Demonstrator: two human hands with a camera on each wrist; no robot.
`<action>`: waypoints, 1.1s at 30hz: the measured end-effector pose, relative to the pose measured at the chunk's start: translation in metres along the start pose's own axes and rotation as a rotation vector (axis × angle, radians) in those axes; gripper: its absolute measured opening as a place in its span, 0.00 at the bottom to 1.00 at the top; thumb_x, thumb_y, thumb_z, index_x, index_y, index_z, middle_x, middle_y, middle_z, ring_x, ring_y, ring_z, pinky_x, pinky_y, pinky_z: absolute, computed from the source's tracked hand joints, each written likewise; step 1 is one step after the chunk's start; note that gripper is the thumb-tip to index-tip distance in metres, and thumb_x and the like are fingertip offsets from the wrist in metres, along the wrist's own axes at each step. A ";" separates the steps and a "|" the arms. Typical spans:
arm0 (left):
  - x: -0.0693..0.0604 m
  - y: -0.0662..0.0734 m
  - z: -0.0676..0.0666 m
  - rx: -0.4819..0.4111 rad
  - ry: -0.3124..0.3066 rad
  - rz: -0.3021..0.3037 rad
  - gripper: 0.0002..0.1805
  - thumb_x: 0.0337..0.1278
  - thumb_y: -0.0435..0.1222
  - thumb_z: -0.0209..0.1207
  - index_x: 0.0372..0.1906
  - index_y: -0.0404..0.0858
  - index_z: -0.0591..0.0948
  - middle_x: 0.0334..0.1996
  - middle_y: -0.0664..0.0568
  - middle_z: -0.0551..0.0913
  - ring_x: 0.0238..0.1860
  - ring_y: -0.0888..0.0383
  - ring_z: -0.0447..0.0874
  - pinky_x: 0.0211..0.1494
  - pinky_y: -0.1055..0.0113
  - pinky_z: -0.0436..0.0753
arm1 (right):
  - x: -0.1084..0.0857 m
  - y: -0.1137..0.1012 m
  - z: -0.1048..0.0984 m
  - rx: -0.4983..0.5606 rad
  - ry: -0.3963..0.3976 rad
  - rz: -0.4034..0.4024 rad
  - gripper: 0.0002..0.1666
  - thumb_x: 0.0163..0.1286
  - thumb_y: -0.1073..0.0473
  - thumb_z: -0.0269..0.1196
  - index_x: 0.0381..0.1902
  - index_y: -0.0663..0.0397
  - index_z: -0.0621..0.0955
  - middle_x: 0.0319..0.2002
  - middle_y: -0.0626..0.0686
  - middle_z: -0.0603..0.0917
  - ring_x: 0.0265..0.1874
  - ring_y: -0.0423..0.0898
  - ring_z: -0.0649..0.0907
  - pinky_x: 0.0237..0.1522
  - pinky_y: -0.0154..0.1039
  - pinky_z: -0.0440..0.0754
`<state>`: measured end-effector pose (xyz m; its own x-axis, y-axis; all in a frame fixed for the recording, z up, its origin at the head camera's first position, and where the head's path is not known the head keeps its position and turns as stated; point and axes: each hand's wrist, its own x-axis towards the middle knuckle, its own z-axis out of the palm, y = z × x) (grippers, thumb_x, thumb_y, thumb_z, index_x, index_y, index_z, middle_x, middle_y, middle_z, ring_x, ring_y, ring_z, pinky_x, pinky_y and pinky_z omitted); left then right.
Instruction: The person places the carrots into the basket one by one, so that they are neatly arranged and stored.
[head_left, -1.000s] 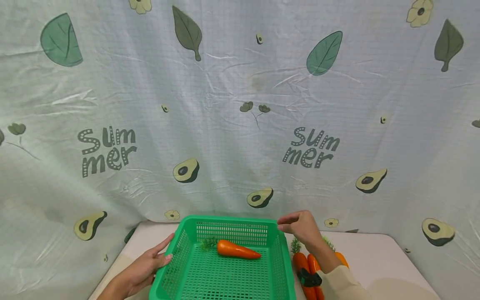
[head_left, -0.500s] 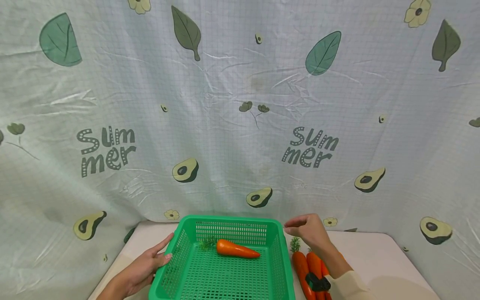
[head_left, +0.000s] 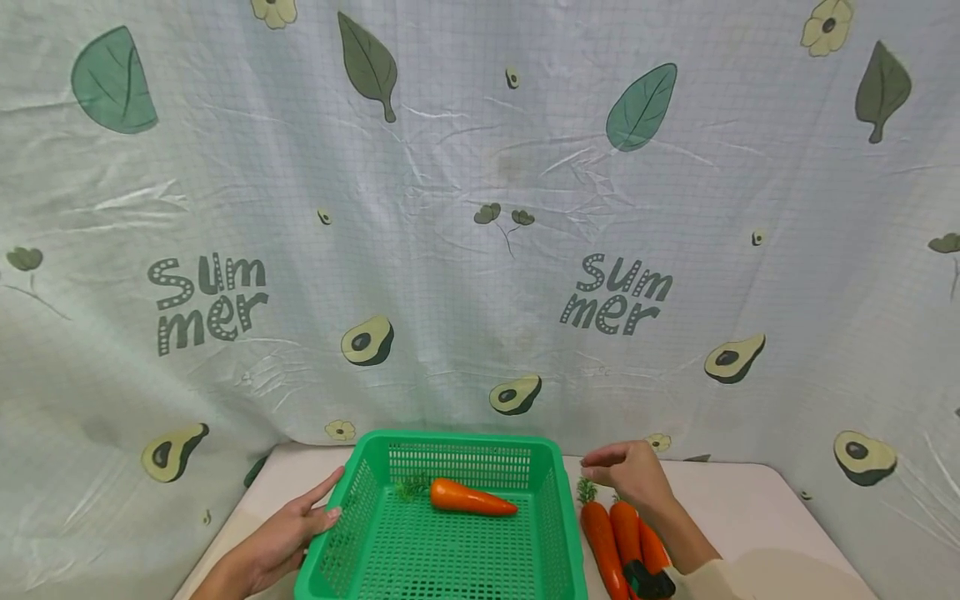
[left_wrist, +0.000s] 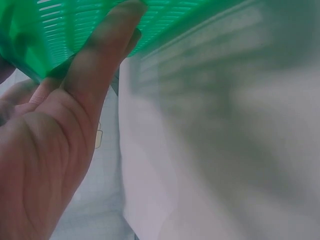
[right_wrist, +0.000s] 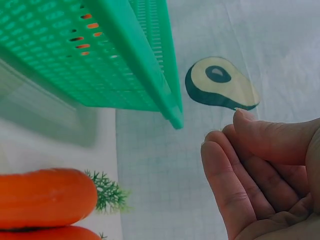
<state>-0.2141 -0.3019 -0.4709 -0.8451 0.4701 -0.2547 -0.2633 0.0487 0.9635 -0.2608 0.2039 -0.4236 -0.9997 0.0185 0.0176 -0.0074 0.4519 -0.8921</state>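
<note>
A green plastic basket (head_left: pixel 431 567) stands on the table, with one orange carrot (head_left: pixel 471 498) with green leafy tops lying inside. At its left side my left hand (head_left: pixel 281 542) holds the wall; in the left wrist view a long finger (left_wrist: pixel 95 60) runs along the slotted outside. My right hand (head_left: pixel 637 479) is raised beyond the basket's right side, near the tops of several carrots (head_left: pixel 602 542). Its fingers are loosely bent, and the right wrist view shows nothing between thumb and fingertips (right_wrist: pixel 215 150). Forearm and wristband partly hide those carrots.
Pale tabletop (head_left: pixel 757 508) extends to the right of the carrots. A light cloth (head_left: pixel 450 275) printed with avocados, leaves and lettering hangs behind and at both sides of the table.
My right hand has moved from above the basket's far right corner rightward and slightly down, away from the rim. The left hand, basket and carrot inside stay put.
</note>
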 end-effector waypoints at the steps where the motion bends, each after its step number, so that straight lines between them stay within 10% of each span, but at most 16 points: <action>1: 0.000 0.000 0.000 0.000 -0.004 0.003 0.49 0.83 0.43 0.50 0.83 0.44 0.26 0.69 0.42 0.78 0.57 0.51 0.88 0.58 0.52 0.87 | -0.001 0.001 -0.001 -0.004 0.002 0.004 0.07 0.62 0.64 0.75 0.38 0.60 0.92 0.39 0.55 0.93 0.42 0.46 0.87 0.46 0.46 0.87; 33: 0.001 -0.001 -0.002 -0.038 -0.068 0.021 0.49 0.84 0.43 0.49 0.82 0.45 0.23 0.66 0.52 0.80 0.57 0.52 0.88 0.59 0.53 0.88 | -0.014 0.032 -0.028 -0.035 0.066 0.079 0.07 0.63 0.63 0.75 0.38 0.61 0.91 0.38 0.55 0.93 0.38 0.48 0.90 0.48 0.49 0.88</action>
<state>-0.2156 -0.3035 -0.4723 -0.8175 0.5291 -0.2276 -0.2648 0.0056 0.9643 -0.2461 0.2434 -0.4396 -0.9933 0.1134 -0.0213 0.0732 0.4774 -0.8756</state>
